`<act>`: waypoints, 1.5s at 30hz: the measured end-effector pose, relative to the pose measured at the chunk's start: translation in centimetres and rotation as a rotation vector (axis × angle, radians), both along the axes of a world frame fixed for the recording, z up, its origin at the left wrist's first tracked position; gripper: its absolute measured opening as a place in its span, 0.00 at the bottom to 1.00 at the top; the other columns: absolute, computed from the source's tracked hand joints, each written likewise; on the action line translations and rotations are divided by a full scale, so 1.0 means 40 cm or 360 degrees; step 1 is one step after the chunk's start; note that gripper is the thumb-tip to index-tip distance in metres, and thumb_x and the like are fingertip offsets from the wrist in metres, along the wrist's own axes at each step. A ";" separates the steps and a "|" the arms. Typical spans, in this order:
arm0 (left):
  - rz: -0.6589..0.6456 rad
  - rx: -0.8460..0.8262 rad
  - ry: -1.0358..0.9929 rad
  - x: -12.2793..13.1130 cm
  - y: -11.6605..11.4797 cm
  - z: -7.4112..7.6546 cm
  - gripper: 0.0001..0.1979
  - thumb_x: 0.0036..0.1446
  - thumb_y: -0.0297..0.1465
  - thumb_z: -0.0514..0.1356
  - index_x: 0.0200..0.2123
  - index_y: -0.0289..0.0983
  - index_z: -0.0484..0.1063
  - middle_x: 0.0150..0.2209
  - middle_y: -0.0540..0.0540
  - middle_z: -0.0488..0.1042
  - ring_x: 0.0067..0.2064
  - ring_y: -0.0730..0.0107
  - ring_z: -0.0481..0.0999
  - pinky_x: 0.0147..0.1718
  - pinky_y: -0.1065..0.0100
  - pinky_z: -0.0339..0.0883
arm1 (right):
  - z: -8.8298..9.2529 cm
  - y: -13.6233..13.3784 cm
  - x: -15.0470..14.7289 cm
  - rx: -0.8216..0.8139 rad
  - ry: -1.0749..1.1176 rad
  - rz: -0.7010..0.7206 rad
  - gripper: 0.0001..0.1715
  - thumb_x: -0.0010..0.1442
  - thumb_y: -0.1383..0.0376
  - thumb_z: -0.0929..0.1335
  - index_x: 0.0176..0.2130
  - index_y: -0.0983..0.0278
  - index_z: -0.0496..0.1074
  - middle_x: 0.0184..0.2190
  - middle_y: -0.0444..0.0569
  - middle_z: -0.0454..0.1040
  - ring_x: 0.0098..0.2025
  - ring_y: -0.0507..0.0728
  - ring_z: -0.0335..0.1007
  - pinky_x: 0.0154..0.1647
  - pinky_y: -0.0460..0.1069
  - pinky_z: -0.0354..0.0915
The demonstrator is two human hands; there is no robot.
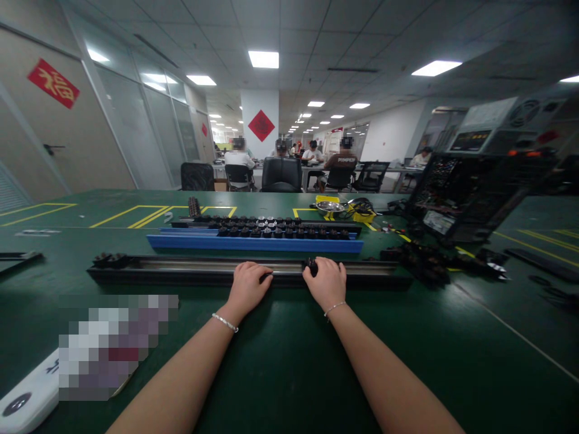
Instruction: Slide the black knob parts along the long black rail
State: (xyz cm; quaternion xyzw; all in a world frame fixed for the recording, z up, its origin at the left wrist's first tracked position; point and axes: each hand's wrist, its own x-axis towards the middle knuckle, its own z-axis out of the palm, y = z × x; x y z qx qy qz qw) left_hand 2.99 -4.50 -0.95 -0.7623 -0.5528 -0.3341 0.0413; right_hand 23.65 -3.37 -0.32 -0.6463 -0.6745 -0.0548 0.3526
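A long black metal rail [181, 271] lies across the green table in front of me. My left hand [248, 286] rests on its near edge, fingers curled over the rail. My right hand [326, 282] is closed on a small black part [311, 264] sitting in the rail's channel. A few black parts [111, 259] sit at the rail's left end. Both wrists wear thin bracelets.
Behind the rail a blue tray [253, 243] carries rows of black sockets. A metal bowl [330, 207] on yellow sits further back. An open computer case [470, 193] and loose black parts [420, 259] stand right. A white object [27, 398] lies near left. People sit at desks behind.
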 end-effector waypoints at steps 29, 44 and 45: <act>-0.0006 -0.0038 0.0007 0.002 -0.002 0.004 0.10 0.56 0.35 0.57 0.37 0.42 0.76 0.36 0.48 0.78 0.43 0.61 0.71 0.48 0.55 0.58 | 0.002 0.004 0.025 -0.0042 0.0038 -0.0139 0.15 0.55 0.59 0.62 0.37 0.65 0.71 0.42 0.54 0.74 0.47 0.60 0.64 0.58 0.60 0.45; -0.0002 -0.0040 0.0005 -0.001 0.001 0.001 0.09 0.55 0.35 0.57 0.37 0.43 0.76 0.36 0.48 0.79 0.44 0.60 0.71 0.48 0.55 0.57 | 0.007 0.001 0.035 -0.0080 0.0071 -0.0131 0.15 0.55 0.59 0.61 0.37 0.65 0.70 0.40 0.54 0.74 0.47 0.60 0.63 0.58 0.60 0.43; -0.0003 -0.0043 0.0002 -0.001 0.001 0.001 0.09 0.55 0.35 0.57 0.37 0.43 0.76 0.36 0.48 0.79 0.44 0.60 0.71 0.48 0.55 0.57 | 0.007 0.001 0.036 -0.0076 0.0071 -0.0133 0.15 0.55 0.59 0.61 0.37 0.64 0.70 0.40 0.54 0.74 0.47 0.60 0.63 0.58 0.60 0.43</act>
